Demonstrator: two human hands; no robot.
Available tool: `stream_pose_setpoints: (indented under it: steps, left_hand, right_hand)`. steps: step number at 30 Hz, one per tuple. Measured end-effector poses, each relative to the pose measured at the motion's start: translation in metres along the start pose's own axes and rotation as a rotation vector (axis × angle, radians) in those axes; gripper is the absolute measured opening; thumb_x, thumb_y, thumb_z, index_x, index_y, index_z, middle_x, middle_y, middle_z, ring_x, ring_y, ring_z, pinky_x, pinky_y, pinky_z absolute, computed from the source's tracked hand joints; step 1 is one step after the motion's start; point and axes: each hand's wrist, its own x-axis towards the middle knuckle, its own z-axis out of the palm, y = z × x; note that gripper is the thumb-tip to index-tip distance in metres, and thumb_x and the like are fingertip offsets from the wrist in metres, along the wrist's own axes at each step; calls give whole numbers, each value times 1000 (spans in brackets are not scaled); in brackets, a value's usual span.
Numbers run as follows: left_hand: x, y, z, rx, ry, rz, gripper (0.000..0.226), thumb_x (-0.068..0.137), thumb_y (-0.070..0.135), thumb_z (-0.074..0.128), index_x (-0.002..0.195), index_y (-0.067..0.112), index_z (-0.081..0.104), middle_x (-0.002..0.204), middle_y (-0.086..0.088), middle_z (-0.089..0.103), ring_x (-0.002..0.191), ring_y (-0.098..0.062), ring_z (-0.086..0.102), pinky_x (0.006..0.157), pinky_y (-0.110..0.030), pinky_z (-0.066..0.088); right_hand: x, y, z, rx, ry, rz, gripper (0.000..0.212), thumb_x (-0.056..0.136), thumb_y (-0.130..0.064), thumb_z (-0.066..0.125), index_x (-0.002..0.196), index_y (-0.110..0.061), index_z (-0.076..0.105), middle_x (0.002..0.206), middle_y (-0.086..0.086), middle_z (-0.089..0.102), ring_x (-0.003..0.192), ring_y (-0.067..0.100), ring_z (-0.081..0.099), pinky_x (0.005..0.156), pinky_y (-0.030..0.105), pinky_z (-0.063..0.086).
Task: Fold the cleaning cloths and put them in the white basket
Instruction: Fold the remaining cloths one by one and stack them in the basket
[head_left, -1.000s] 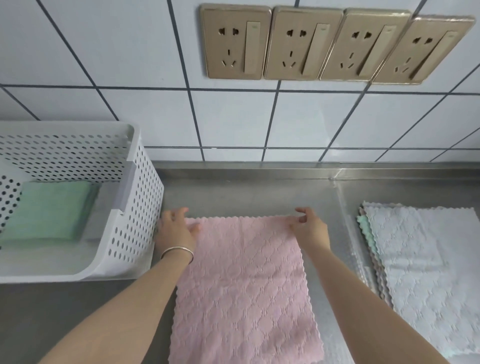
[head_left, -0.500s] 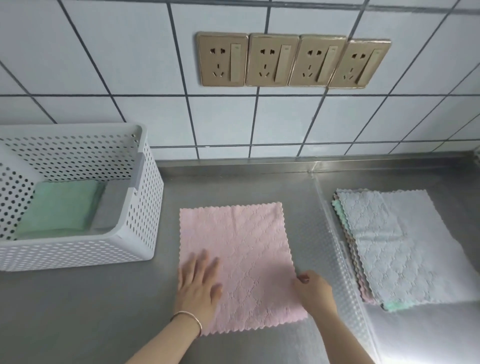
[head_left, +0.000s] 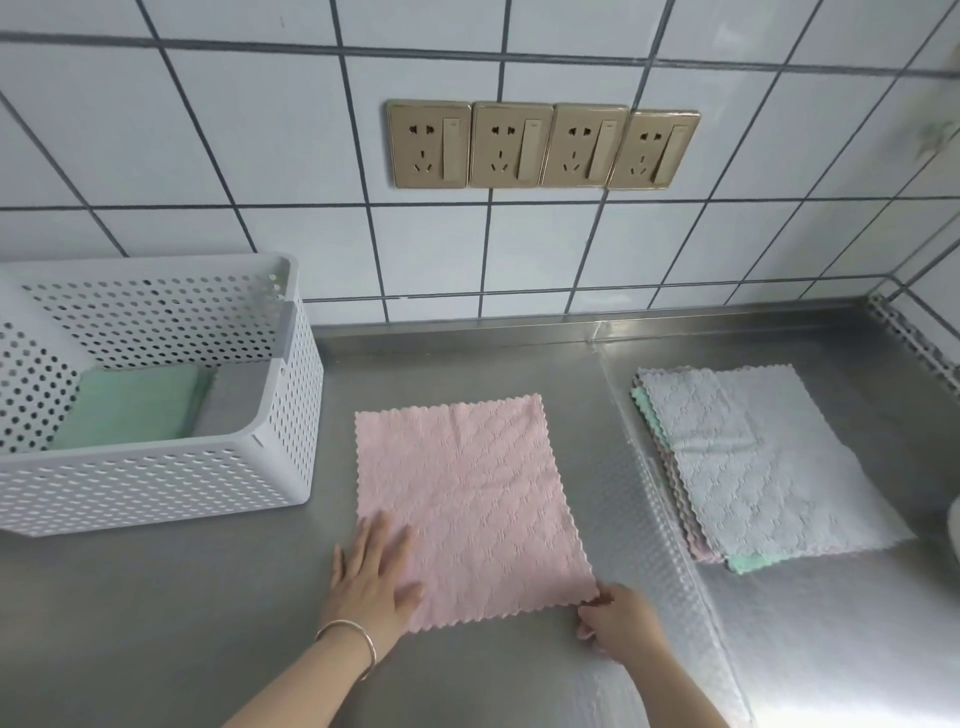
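A pink cleaning cloth lies spread flat on the steel counter. My left hand rests flat on its near left corner, fingers straight. At the near right corner my right hand pinches the cloth's edge with curled fingers. The white perforated basket stands to the left and holds a folded green cloth. To the right lies a stack of unfolded cloths with a grey one on top.
The steel counter runs back to a tiled wall with a row of gold sockets. A white rounded object shows at the right edge. A textured strip crosses the counter between the pink cloth and the stack.
Both hands came from the cloth's far corners to its near edge. Since half a second ago the left hand stays flat and the right hand now pinches the near right corner.
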Motion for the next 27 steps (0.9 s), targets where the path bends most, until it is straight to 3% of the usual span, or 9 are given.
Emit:
stream_pose_setpoints:
  steps: [5,8,10,13,16,18,20,22,27]
  left_hand:
    - [-1,-1,5,18,8,70,84,66,70,37,136,24,37,157,-5,5,145,-23,-3,110,-42,0]
    - [-11,1,12,-13,17,72,79,80,68,29,144,22,27,157,-4,2,144,-25,2,109,-42,2]
    - [-17,0,14,-9,30,62,70,90,63,13,147,23,17,157,-4,4,142,-27,9,109,-44,4]
    - [-19,-3,13,-17,59,53,66,91,57,6,145,24,24,157,-2,3,144,-25,7,109,-46,6]
    - [-13,-1,6,-51,110,28,64,92,55,5,141,24,31,157,0,4,140,-25,17,110,-46,6]
    - [-2,2,-3,-42,146,20,62,92,53,7,140,23,31,157,2,1,141,-24,16,109,-46,7]
    - [10,6,-4,-8,191,56,57,93,49,18,140,20,30,157,0,-1,144,-25,6,109,-47,8]
    - [17,8,3,-11,183,83,68,83,50,34,142,17,27,157,-3,-1,145,-26,1,110,-46,8]
    - [5,-8,23,-39,196,67,64,95,49,12,149,15,11,156,-7,12,141,-26,17,109,-45,10]
  right_hand:
    - [3,-4,0,74,-5,47,22,85,-16,55,65,-9,62,52,-1,66,39,13,48,44,17,38]
    - [5,-3,2,-13,47,106,28,84,-27,50,67,-11,65,53,-1,66,54,18,58,60,26,49]
    - [-1,-4,3,-186,82,86,34,84,-38,42,79,-15,66,75,1,69,70,19,62,68,27,49]
    - [-9,-19,-2,-508,201,21,32,91,-37,38,103,-19,61,100,0,64,87,18,59,67,24,41]
    - [-13,-47,-1,-655,314,-164,27,91,-33,41,114,-22,51,112,-4,57,101,15,56,70,25,41]
    - [-5,-63,10,-710,330,-424,37,94,-40,38,127,-24,43,126,-6,47,116,13,46,89,25,42]
    - [4,-71,30,-763,248,-641,49,95,-44,32,141,-27,29,147,-8,29,134,14,29,110,28,25]
    - [15,-67,52,-805,227,-771,58,92,-45,27,147,-28,19,153,-11,12,141,16,23,114,28,11]
    - [27,-20,62,-764,209,-782,60,97,-52,20,149,-22,21,155,-3,20,142,16,17,113,34,8]
